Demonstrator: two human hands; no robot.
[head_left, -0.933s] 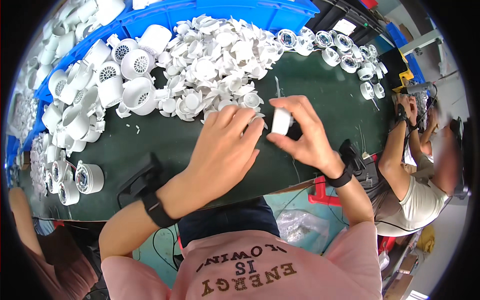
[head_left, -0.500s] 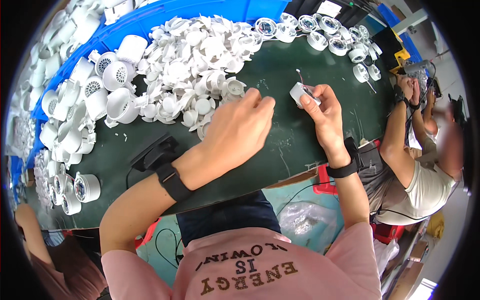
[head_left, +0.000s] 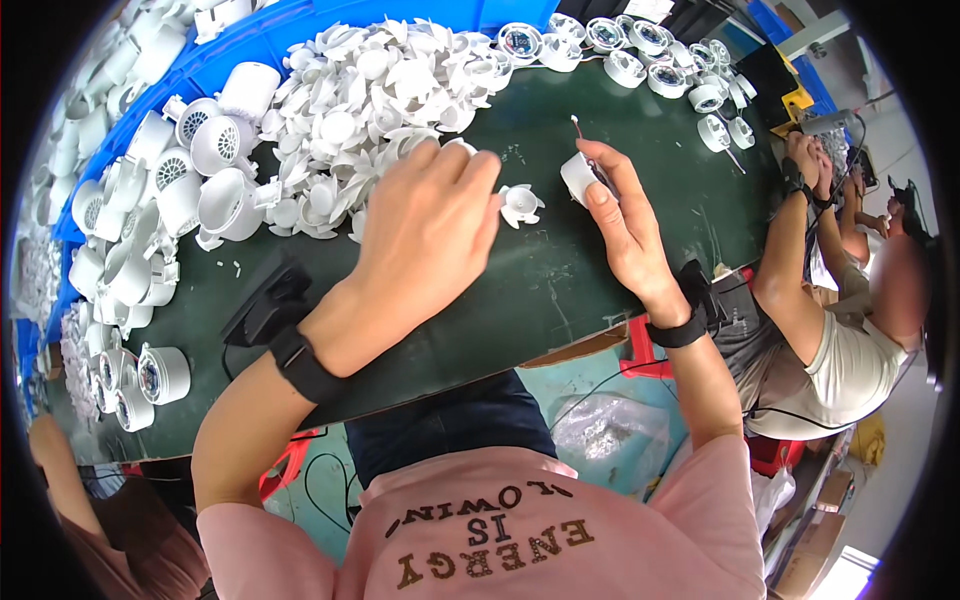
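In my right hand [head_left: 632, 235], thumb and fingers close round a small white round fan motor housing [head_left: 577, 178], tilted on its side. A thin wire with a tiny white plug [head_left: 575, 125] sticks up from it. My left hand [head_left: 425, 225] hangs at the right edge of a heap of white fan impellers [head_left: 365, 110]. Its fingers are curled under and their tips hidden, so whatever they hold cannot be seen. A single white impeller [head_left: 521, 205] lies on the dark green table [head_left: 520, 290], right beside those fingers.
White grilled housings [head_left: 225, 205] crowd the left, with several round units [head_left: 165, 375] nearer me. More round units with wires [head_left: 655, 75] line the far right. Blue bins [head_left: 330, 20] stand behind. A black device [head_left: 270, 300] is by my left wrist. A co-worker [head_left: 840, 350] sits at right.
My left hand has moved left toward the heap, and a single impeller now shows beside it. My right hand still holds the motor housing, a little farther left in the view.
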